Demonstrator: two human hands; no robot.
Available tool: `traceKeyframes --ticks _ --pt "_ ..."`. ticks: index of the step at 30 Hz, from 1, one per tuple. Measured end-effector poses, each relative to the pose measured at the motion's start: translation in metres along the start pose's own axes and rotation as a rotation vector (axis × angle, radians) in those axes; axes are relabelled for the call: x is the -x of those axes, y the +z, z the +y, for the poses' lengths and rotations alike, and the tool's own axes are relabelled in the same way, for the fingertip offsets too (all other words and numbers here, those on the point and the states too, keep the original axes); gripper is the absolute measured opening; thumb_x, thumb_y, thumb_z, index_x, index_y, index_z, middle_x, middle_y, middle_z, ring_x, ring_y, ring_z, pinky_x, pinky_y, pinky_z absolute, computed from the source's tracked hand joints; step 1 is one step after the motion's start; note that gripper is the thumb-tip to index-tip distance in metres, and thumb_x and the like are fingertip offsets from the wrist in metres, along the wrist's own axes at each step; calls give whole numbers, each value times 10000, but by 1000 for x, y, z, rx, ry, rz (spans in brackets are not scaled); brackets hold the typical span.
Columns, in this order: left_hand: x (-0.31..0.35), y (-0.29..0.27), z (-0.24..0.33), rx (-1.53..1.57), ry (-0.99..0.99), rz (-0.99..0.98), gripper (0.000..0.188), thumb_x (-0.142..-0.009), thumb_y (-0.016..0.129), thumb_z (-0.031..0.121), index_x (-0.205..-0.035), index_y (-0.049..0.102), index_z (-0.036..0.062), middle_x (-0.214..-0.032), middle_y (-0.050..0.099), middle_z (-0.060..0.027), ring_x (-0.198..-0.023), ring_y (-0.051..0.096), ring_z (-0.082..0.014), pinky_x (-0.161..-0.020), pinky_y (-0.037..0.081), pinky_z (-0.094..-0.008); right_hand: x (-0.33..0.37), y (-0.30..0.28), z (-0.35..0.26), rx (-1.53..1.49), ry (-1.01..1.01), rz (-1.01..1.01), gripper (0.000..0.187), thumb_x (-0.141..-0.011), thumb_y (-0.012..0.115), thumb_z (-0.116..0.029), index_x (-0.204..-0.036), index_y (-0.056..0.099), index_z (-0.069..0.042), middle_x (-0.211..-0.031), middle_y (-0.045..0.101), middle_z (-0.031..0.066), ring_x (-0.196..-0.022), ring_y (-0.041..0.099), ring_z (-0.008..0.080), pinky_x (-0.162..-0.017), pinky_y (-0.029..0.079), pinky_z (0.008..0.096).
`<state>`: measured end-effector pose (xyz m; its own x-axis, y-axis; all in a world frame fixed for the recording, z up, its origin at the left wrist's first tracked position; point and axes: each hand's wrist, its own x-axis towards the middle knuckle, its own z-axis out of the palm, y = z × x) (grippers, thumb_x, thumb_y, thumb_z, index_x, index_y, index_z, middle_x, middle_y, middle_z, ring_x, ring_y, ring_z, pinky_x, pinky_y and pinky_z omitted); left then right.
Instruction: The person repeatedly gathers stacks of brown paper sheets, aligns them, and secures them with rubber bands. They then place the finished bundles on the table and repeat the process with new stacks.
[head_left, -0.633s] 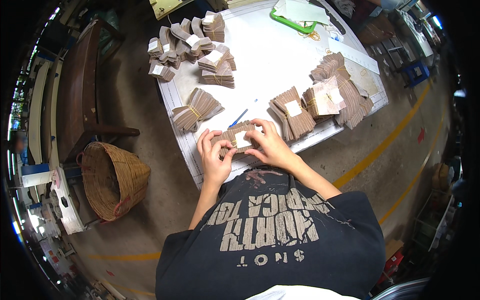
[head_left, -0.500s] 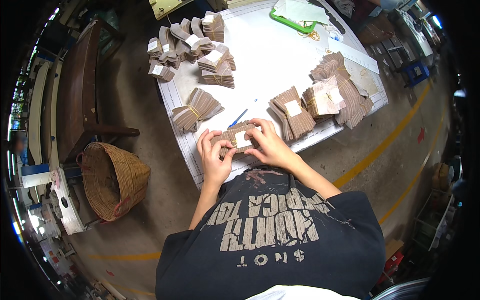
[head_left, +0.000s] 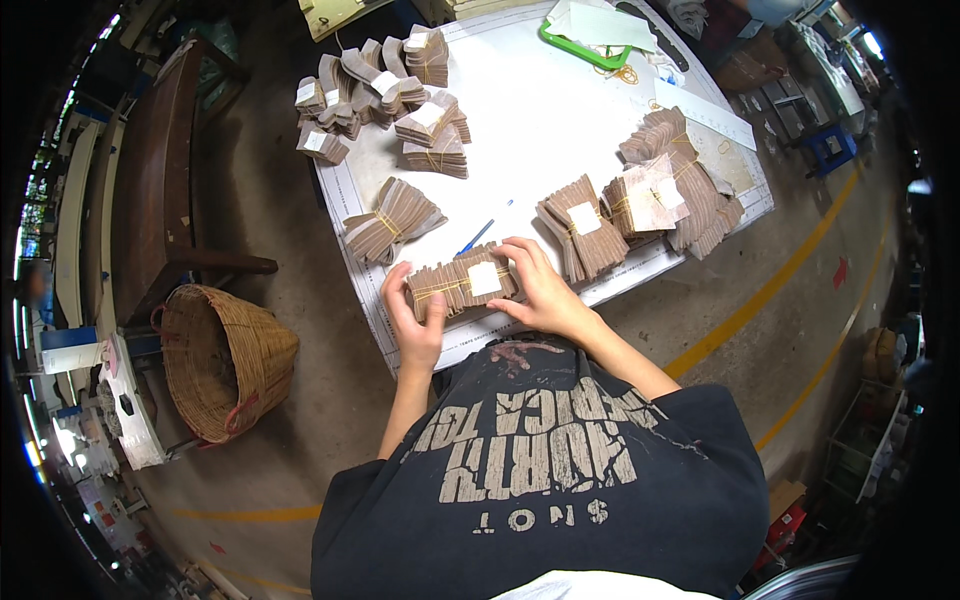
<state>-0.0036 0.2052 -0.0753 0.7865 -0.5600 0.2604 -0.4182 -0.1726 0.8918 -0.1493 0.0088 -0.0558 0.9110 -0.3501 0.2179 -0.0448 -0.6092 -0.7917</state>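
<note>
A bundle of brown striped fabric pieces [head_left: 448, 281], bound with a yellow rubber band and bearing a white paper label [head_left: 485, 279], lies at the table's near edge. My left hand [head_left: 413, 325] grips its left end, thumb on the near side and fingers at the far corner. Around the right end curls my right hand [head_left: 540, 290], its fingers on the far edge and its thumb at the near edge. Just beyond the bundle is a blue pen [head_left: 475, 238]. Another banded bundle [head_left: 393, 220] sits to the left, and a labelled one [head_left: 583, 226] to the right.
More fabric bundles stand at the far left [head_left: 380, 85] and right [head_left: 690, 190] of the white table [head_left: 510, 120]. A green frame [head_left: 585, 48] with papers, loose rubber bands [head_left: 627, 74] and a ruler [head_left: 710, 116] lie farther back. On the floor at left is a wicker basket [head_left: 235, 360].
My left fingers have left the middle of the bundle by the label and spread around its left end. My right fingers have drawn back off the label toward the right end.
</note>
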Motion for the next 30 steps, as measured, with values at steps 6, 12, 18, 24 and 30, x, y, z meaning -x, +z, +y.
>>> traceKeyframes --ticks 6,12,18,24,30 --pt "17 2 -49 451 -544 -4 524 -1172 294 344 -1508 492 -8 -1515 521 -185 -1433 464 -258 -1201 353 -388 3 10 11 -244 155 -56 838 -867 871 -205 -1552 409 -63 -1433 505 229 -1305 575 369 -1095 514 455" --pt "-6 -3 3 642 -406 -24 447 -1113 454 209 -1482 542 -29 -1480 544 -130 -1357 537 -239 -1179 386 -376 11 13 40 -764 418 -66 795 -917 827 -151 -1578 392 -80 -1488 527 185 -1252 628 305 -1052 534 372" --pt "-27 0 59 59 18 -208 573 -957 636 2 -1513 503 -38 -1520 499 -177 -1388 499 -275 -1193 375 -418 11 -2 18 -346 133 -106 743 -900 810 -183 -1559 482 -79 -1520 497 166 -1364 556 312 -1098 501 433" --pt "-6 17 7 378 -113 -82 677 -1007 614 92 -1599 305 -19 -1521 482 -241 -1437 443 -316 -1224 314 -432 2 3 4 -402 174 -47 621 -862 851 -211 -1400 580 -62 -1314 615 126 -1170 632 259 -984 536 383" --pt "-2 23 3 384 -72 9 499 -1033 603 115 -1493 447 2 -1477 527 -235 -1376 516 -329 -1177 379 -431 -2 5 -4 -356 92 18 589 -820 901 -190 -1299 584 -54 -1250 600 88 -1142 599 219 -951 520 363"
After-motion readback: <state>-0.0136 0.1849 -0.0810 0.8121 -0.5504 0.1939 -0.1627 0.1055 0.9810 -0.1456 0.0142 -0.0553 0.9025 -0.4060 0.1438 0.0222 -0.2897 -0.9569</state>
